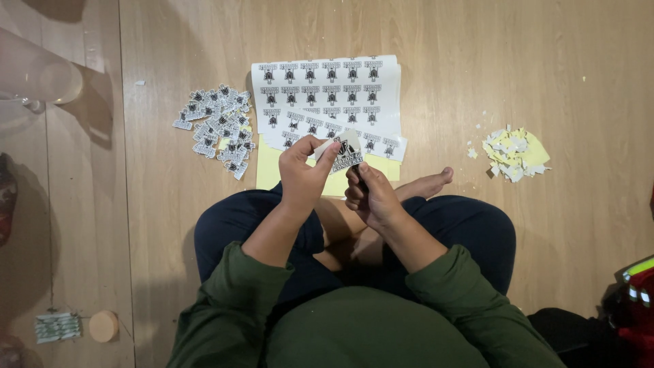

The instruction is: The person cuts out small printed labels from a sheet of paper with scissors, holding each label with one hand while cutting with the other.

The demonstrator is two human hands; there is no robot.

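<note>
My left hand (303, 172) pinches a small black-and-white sticker piece (346, 151) by its left side, held up over my lap. My right hand (371, 196) is closed around a dark tool whose tip meets the sticker's lower edge; the tool is mostly hidden by the fingers. Just beyond the hands lie overlapping white sticker sheets (327, 95) printed with rows of the same black figure, on top of yellow backing paper (269, 167). A pile of cut-out stickers (218, 126) lies to the left of the sheets.
A heap of white and yellow paper scraps (514, 151) sits on the wood floor at right. A clear plastic container (34, 75) is far left. A small round wooden object (103, 326) and a folded striped item (58, 326) lie lower left. My bare foot (429, 184) shows.
</note>
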